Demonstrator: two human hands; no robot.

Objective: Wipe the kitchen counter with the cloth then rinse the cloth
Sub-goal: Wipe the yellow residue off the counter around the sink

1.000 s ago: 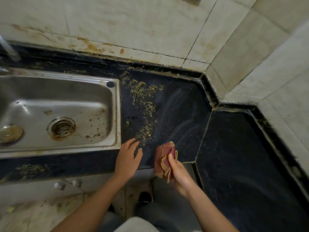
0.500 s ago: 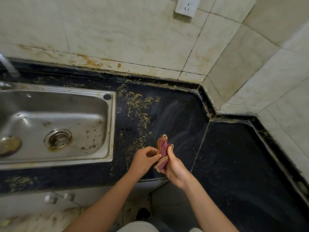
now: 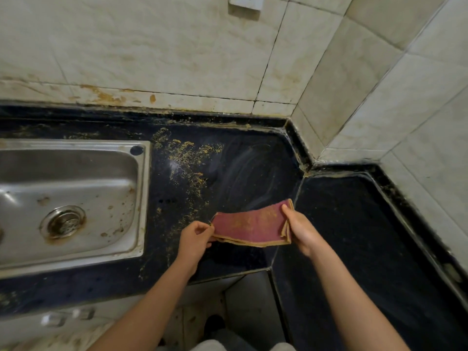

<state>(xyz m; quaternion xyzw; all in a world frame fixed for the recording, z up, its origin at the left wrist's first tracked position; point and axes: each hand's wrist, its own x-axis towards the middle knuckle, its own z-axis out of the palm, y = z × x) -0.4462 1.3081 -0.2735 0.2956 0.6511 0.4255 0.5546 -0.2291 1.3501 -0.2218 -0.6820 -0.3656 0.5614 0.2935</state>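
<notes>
Head view, looking down on a dark kitchen counter (image 3: 253, 168) with a stainless-steel sink (image 3: 144, 198) set into it.

Cloth: the maroon cloth (image 3: 253, 225) with tan edging is folded into a flat, layered strip. It is stretched between both hands to the right of the sink, toward the counter's front edge. It appears to be held just above the surface, but contact cannot be confirmed from this angle.

Left hand (image 3: 195, 239): fingers curled, pinching the cloth end nearer the sink.

Right hand (image 3: 301, 231): thumb on top and fingers underneath, gripping the cloth end farther from the sink, where the folded layers fan slightly apart.

Counter surface: a band of yellowish residue (image 3: 187, 160) lies just right of the sink rim, running from the back of the counter toward the front. Farther right of the sink, pale swirled streaks (image 3: 243, 171) mark the surface.

Sink: the basin carries brown spots. A round drain strainer (image 3: 63, 221) with a rust-coloured ring sits in the basin floor. A dark round cap (image 3: 136, 150) sits at the rim's rear right corner.

Wall: stained cream wall tiles (image 3: 152, 46) rise behind the sink. A white socket (image 3: 244, 6) is mounted high up, right of the sink.
</notes>
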